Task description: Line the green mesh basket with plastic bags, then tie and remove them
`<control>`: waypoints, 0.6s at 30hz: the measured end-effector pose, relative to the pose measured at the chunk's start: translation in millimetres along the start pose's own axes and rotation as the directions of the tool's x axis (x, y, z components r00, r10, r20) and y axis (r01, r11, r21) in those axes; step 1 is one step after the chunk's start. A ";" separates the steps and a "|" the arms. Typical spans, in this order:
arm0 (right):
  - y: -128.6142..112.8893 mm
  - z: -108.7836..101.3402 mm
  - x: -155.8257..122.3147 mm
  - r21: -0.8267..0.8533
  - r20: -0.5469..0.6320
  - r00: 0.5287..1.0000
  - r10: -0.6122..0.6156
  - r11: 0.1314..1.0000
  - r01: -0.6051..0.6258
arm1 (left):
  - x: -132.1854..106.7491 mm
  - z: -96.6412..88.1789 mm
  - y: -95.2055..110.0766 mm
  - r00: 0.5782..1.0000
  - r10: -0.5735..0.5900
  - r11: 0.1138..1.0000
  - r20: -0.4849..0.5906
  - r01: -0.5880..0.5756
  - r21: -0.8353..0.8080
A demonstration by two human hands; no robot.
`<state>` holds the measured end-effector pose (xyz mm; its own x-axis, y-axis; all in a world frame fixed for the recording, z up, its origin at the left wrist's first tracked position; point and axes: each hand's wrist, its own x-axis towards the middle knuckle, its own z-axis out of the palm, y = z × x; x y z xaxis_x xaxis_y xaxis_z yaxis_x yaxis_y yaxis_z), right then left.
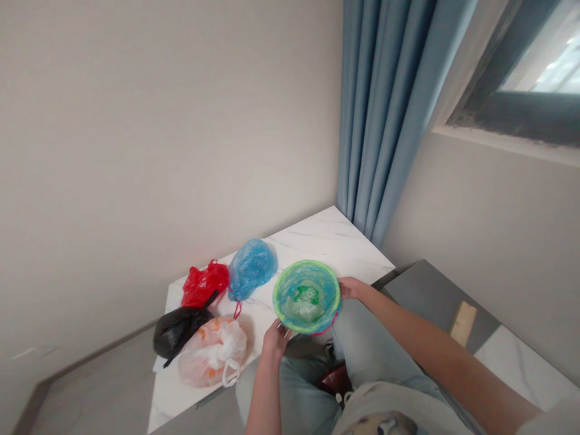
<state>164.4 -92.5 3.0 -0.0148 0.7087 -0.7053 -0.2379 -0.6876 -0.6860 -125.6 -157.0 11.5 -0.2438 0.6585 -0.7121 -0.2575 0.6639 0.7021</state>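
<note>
A round green-rimmed container [281, 284] is held between my two hands, above my lap and the table's near edge. Translucent blue plastic lies against it, and a red drawstring [327, 327] shows below the rim at the lower right. Inside, the bottom looks green and whitish, too blurred to make out. My left hand [276, 339] grips the rim's lower left side with curled fingers. On the right side, my right hand [348, 287] holds the edge, its fingertips partly hidden behind the container.
On the white marbled table [312, 234] lie a red plastic bag [205, 285], a blue bag with a red drawstring [254, 266], a black bag [180, 329] and a white-and-orange bag [212, 353]. A blue curtain [385, 109] hangs behind. A wooden block [463, 323] rests on a grey surface at right.
</note>
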 end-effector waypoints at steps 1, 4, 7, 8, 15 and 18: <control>-0.4 0.0 -0.2 -0.024 -0.013 1.000 0.004 1.000 -0.005 | -0.4 -0.5 -0.1 0.998 0.047 0.998 -0.040 -0.045 0.046; -1.9 0.9 -1.9 -0.107 -0.088 0.995 -0.040 0.994 0.030 | -4.2 -2.0 1.2 0.967 0.215 0.956 -0.138 -0.180 0.231; -5.1 1.8 -5.3 -0.211 -0.186 0.969 -0.163 0.970 0.122 | -11.3 -1.1 3.3 0.866 0.484 0.738 -0.128 -0.325 0.592; -6.7 1.7 -6.7 -0.253 -0.216 0.953 -0.213 0.955 0.156 | -14.0 -0.3 4.0 0.826 0.555 0.639 -0.103 -0.343 0.689; -16.4 -4.4 -17.5 -0.522 -0.290 0.785 -0.547 0.778 0.350 | -27.6 2.4 2.7 0.751 0.660 0.490 -0.027 -0.403 0.773; -14.9 -2.7 -18.8 -0.571 -0.245 0.751 -0.613 0.717 0.400 | -27.7 0.9 -2.8 0.746 0.666 0.506 -0.007 -0.444 0.739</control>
<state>170.9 -96.0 26.0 0.3725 0.9153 -0.1530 0.3775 -0.3001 -0.8760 -117.3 -176.8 29.2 -0.3597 0.9309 -0.0640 0.6694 0.3052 0.6773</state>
